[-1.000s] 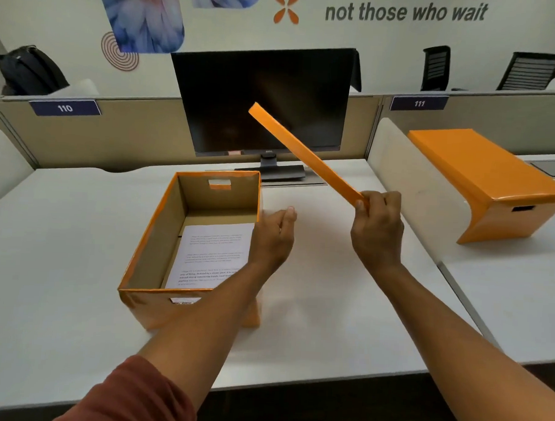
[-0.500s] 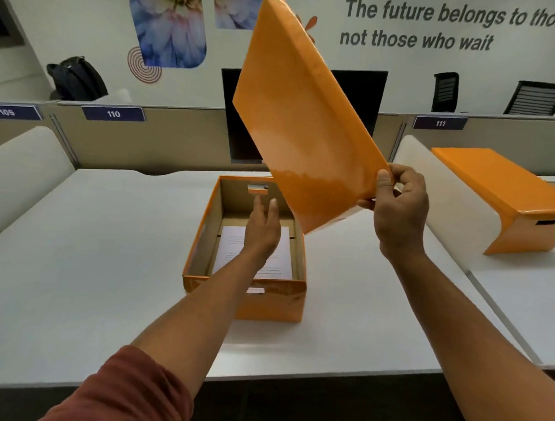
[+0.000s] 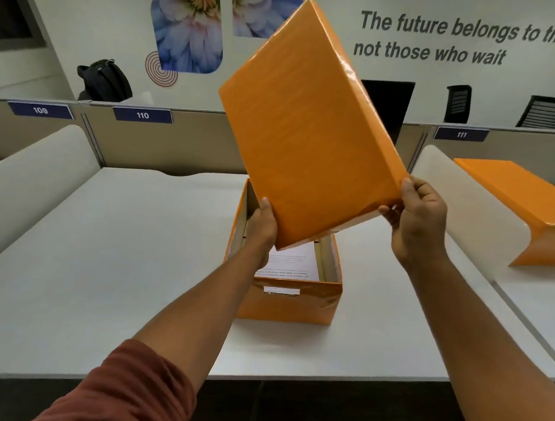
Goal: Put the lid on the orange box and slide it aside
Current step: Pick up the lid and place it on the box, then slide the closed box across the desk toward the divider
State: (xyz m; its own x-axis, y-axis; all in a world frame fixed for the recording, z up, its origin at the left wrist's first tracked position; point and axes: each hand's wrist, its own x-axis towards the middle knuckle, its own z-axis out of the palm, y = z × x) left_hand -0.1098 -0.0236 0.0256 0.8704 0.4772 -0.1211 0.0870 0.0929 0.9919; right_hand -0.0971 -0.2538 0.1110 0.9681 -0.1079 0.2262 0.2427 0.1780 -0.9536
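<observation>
Between the left hand (image 3: 264, 224) and right hand (image 3: 419, 221), both closed on its lower edges, the orange lid (image 3: 308, 135) tilts up. Beneath them sits the open orange box (image 3: 286, 301), its far end and printed paper (image 3: 294, 263) partly hidden by the lid.

White desk (image 3: 109, 250) fronts beige partitions (image 3: 164, 145); black chairs (image 3: 547, 112) behind; flower pictures (image 3: 187, 31) on pale wall (image 3: 97, 21).
</observation>
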